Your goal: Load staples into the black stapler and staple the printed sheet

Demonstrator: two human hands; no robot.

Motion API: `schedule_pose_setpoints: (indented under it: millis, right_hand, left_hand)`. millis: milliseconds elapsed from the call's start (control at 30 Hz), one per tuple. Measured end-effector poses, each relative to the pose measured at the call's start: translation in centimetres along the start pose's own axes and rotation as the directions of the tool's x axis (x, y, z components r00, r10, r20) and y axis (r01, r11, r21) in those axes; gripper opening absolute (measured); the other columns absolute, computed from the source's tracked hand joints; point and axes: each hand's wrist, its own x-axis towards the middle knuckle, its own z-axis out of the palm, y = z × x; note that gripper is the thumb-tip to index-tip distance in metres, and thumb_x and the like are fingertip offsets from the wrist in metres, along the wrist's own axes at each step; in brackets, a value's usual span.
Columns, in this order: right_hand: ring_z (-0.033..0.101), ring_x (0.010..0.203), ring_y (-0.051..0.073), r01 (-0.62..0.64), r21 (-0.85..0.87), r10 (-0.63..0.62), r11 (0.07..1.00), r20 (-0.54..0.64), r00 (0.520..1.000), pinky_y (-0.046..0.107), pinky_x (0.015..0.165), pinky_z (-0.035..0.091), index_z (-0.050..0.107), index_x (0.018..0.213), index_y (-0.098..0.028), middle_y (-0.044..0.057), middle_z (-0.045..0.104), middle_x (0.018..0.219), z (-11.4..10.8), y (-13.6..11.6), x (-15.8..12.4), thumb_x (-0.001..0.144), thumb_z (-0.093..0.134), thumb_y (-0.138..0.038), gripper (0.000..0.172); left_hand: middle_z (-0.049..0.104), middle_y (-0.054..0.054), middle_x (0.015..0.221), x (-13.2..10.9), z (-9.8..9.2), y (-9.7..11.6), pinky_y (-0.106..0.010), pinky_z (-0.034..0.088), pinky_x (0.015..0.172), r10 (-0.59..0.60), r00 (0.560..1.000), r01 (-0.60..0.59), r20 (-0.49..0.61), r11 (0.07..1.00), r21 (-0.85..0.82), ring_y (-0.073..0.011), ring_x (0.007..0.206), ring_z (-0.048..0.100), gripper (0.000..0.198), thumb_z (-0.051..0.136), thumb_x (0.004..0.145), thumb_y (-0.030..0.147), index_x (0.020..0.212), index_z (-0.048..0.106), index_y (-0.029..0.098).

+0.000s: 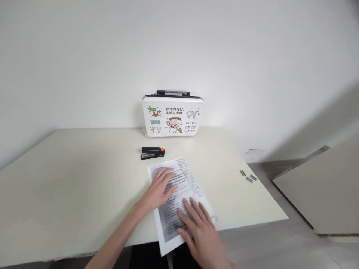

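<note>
Printed paper [186, 186] lies at the front of the table, its near corner jutting past the edge; whether it is one sheet or a stack I cannot tell. My left hand [159, 187] rests on its upper left part with the fingers stretched out. Lower down, my right hand [200, 233] lies flat on the right side of the print, fingers spread. Both hands cover some of the text. Just beyond the paper's far edge sits a black stapler [152, 152] with an orange button, touched by neither hand.
A white carrying case [172, 116] with cartoon pictures and a black handle leans against the wall [112, 67] at the back. Several small staple strips [249, 178] lie near the right edge of the table [70, 194]. A pale panel [322, 190] stands beyond it on the right.
</note>
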Motion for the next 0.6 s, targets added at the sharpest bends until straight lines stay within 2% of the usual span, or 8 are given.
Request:
schedule_pose_setpoints:
  millis: [100,233,267,333,400,433,533,600]
  right_hand:
    - [0.042,0.154,0.03,0.039,0.175,-0.048,0.984,0.048,0.998,0.053,0.124,0.044,0.052,0.155,-0.038,-0.001,0.044,0.166,-0.4,-1.6,0.6,0.105,0.059,-0.037,0.05]
    - [0.049,0.15,0.027,-0.041,0.338,0.039,0.94,0.013,0.999,0.046,0.117,0.052,0.059,0.149,-0.036,0.002,0.054,0.16,-2.0,0.0,0.3,0.106,0.057,-0.036,0.043]
    - [0.053,0.147,0.027,-0.086,0.359,0.088,0.929,0.013,0.996,0.045,0.113,0.056,0.061,0.147,-0.036,0.003,0.056,0.158,-2.5,1.0,0.1,0.106,0.055,-0.036,0.041]
    - [0.059,0.14,0.027,-0.19,0.4,0.192,0.897,0.035,0.981,0.037,0.093,0.066,0.064,0.143,-0.035,0.005,0.059,0.154,-3.6,3.2,-0.2,0.107,0.052,-0.037,0.039]
    - [0.064,0.134,0.028,-0.28,0.432,0.288,0.857,0.05,0.956,0.029,0.071,0.067,0.067,0.138,-0.033,0.007,0.062,0.151,-4.5,5.6,-0.3,0.106,0.051,-0.042,0.036]
    - [0.067,0.13,0.028,-0.309,0.445,0.326,0.841,0.041,0.945,0.028,0.069,0.065,0.07,0.133,-0.031,0.008,0.064,0.148,-4.8,6.6,-0.2,0.106,0.052,-0.044,0.035]
    - [0.072,0.116,0.027,-0.351,0.483,0.405,0.802,-0.007,0.914,0.033,0.084,0.063,0.074,0.122,-0.027,0.01,0.073,0.132,-5.3,9.1,0.3,0.104,0.054,-0.05,0.035]
    - [0.075,0.107,0.026,-0.381,0.504,0.447,0.776,-0.012,0.894,0.034,0.088,0.061,0.074,0.118,-0.026,0.01,0.078,0.119,-5.2,10.0,0.7,0.103,0.054,-0.053,0.037]
  left_hand:
    - [0.035,-0.009,0.171,-1.9,-0.3,-0.1,-0.055,0.029,0.129,-0.05,0.993,0.034,0.106,0.988,0.15,-0.0325,0.16,0.025,0.054,0.053,0.106,0.048,0.156,0.046,0.025]
    - [0.035,-0.006,0.172,-4.2,-3.1,-2.2,-0.052,0.025,0.131,-0.058,0.98,0.009,0.188,0.968,0.252,-0.0296,0.161,0.025,0.059,0.049,0.107,0.053,0.16,0.042,0.027]
    - [0.036,-0.005,0.171,-4.7,-3.9,-2.6,-0.052,0.025,0.131,-0.058,0.976,0.0,0.209,0.963,0.268,-0.0294,0.16,0.027,0.059,0.049,0.107,0.053,0.16,0.043,0.028]
    - [0.038,-0.003,0.17,-5.4,-5.5,-2.9,-0.051,0.027,0.131,-0.071,0.968,0.001,0.241,0.96,0.281,-0.0284,0.159,0.031,0.057,0.048,0.108,0.052,0.161,0.041,0.032]
    - [0.04,-0.001,0.169,-6.1,-6.4,-2.6,-0.048,0.032,0.129,-0.098,0.965,0.027,0.245,0.96,0.279,-0.0265,0.157,0.036,0.056,0.047,0.109,0.05,0.162,0.039,0.035]
    - [0.04,0.0,0.169,-6.4,-6.6,-2.3,-0.047,0.034,0.128,-0.111,0.966,0.043,0.234,0.96,0.278,-0.0259,0.156,0.038,0.055,0.047,0.109,0.049,0.163,0.038,0.036]
    - [0.034,0.0,0.172,-7.5,-6.2,-1.4,-0.048,0.032,0.129,-0.123,0.972,0.058,0.202,0.952,0.3,-0.0272,0.159,0.032,0.06,0.049,0.108,0.05,0.165,0.033,0.036]
    - [0.029,0.0,0.174,-8.1,-5.6,-1.5,-0.051,0.028,0.131,-0.117,0.974,0.046,0.196,0.941,0.334,-0.0289,0.161,0.025,0.065,0.05,0.108,0.051,0.167,0.029,0.035]
